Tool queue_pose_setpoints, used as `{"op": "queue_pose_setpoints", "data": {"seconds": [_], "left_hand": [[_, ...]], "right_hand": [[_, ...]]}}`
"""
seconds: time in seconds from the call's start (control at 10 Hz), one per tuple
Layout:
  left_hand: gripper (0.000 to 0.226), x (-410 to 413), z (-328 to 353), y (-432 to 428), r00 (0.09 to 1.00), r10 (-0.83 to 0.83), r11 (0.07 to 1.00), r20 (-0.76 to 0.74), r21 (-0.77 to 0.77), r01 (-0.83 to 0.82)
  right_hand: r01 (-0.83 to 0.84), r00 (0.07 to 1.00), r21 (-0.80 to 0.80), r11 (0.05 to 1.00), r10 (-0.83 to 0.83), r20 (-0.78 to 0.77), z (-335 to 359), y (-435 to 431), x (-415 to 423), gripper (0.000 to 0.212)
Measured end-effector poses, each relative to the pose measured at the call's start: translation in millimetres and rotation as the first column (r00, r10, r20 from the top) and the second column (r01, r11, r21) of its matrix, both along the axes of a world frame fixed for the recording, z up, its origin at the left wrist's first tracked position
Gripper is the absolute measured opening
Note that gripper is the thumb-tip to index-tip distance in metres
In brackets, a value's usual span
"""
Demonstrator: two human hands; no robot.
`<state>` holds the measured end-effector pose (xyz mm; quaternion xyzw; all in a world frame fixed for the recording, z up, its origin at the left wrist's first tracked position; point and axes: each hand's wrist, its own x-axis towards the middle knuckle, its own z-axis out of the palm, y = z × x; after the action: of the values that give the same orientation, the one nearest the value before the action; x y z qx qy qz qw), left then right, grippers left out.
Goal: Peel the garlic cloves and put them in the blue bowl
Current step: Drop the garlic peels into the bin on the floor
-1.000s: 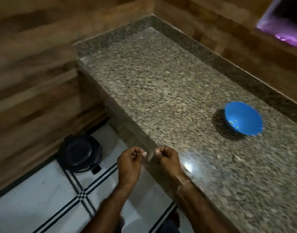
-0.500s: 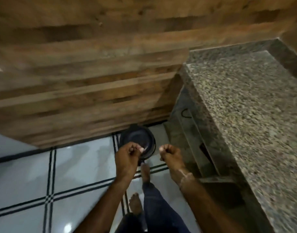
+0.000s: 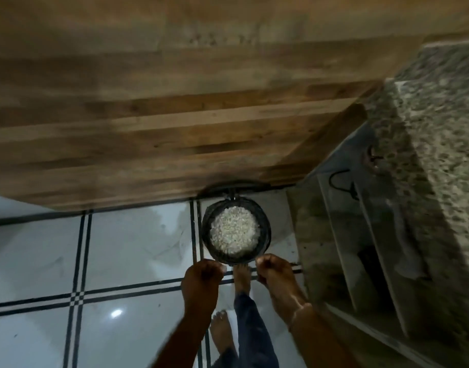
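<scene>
Looking straight down now: both hands hang over a round black bin (image 3: 205,235) on the tiled floor (image 3: 121,248). The bin is open and filled with pale flaky scraps (image 3: 234,232) that look like garlic skins. The left hand (image 3: 201,281) is curled into a fist just at the bin's near rim, knuckles up. The right hand (image 3: 274,273) is curled the same way beside it, the 2 fists apart. Whether either fist grasps a clove or peel, I cannot tell: the fingertips are turned away. A bare foot (image 3: 241,277) shows between the hands, toes at the bin's near edge. The counter (image 3: 440,128) runs along the right; the bowl is out of shot.
</scene>
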<state>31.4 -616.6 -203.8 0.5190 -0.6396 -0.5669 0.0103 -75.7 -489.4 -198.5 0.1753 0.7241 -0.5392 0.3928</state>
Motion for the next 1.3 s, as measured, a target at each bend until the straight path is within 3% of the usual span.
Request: {"op": "queue_pose_setpoints", "data": {"seconds": [0.1, 0.3, 0.4, 0.5, 0.6, 0.7, 0.8, 0.9, 1.0, 1.1, 1.2, 1.3], "left_hand": [[0.012, -29.4, -77.1, -5.3, 0.989, 0.132, 0.975, 0.073, 0.171, -0.142], [0.007, -97.4, -219.4, -23.1, 0.924, 0.296, 0.86, 0.241, 0.353, -0.368], [0.014, -115.4, -256.6, -29.7, 0.892, 0.347, 0.743, 0.291, 0.495, -0.451], [0.014, -119.0, -281.4, -32.1, 0.867, 0.4, 0.697, 0.297, 0.516, -0.498], [0.02, -121.4, -289.7, -28.3, 0.86, 0.39, 0.756, 0.329, 0.419, -0.503], [0.021, -130.0, -287.0, -25.9, 0.849, 0.423, 0.755, 0.316, 0.394, -0.523], [0.017, -138.2, -280.4, -21.0, 0.883, 0.4, 0.79, 0.245, 0.397, -0.467], [0.028, -149.9, -264.2, -9.4, 0.951, 0.247, 0.795, 0.184, 0.522, -0.308], [0.054, -153.8, -249.6, -11.4, 0.956, 0.219, 0.651, 0.197, 0.7, -0.293], [0.041, -144.0, -231.1, -12.6, 0.949, 0.25, 0.572, 0.194, 0.761, -0.306], [0.057, -136.2, -216.3, -2.8, 0.966, 0.09, 0.737, 0.243, 0.636, -0.229], [0.042, -128.1, -163.2, -7.9, 0.975, -0.012, 0.842, 0.22, 0.528, -0.109]], "right_hand": [[0.096, 0.99, 0.037, 0.995, -0.1, 0.103, -84.1, -18.0, -17.6, 0.021], [0.203, 0.956, 0.092, 0.975, -0.217, 0.199, -247.0, -52.1, -62.5, 0.027], [0.258, 0.92, 0.077, 0.963, -0.27, 0.284, -291.1, -61.0, -72.8, 0.017], [0.218, 0.934, 0.061, 0.974, -0.227, 0.275, -310.0, -61.5, -75.1, 0.019], [0.212, 0.938, 0.139, 0.967, -0.241, 0.248, -314.9, -59.7, -79.6, 0.021], [0.245, 0.928, 0.172, 0.954, -0.282, 0.243, -307.7, -63.7, -83.0, 0.031], [0.2, 0.944, 0.133, 0.971, -0.227, 0.241, -300.6, -70.1, -84.2, 0.039], [0.145, 0.894, -0.004, 0.989, -0.13, 0.429, -278.9, -79.9, -86.6, 0.038], [0.109, 0.913, -0.08, 0.991, -0.068, 0.403, -268.6, -88.5, -72.7, 0.051], [0.1, 0.934, -0.002, 0.995, -0.094, 0.345, -251.1, -83.4, -65.0, 0.043], [0.13, 0.923, -0.139, 0.982, -0.069, 0.377, -219.2, -72.6, -73.7, 0.064], [0.119, 0.933, -0.223, 0.968, -0.031, 0.36, -165.6, -66.5, -67.2, 0.059]]}}
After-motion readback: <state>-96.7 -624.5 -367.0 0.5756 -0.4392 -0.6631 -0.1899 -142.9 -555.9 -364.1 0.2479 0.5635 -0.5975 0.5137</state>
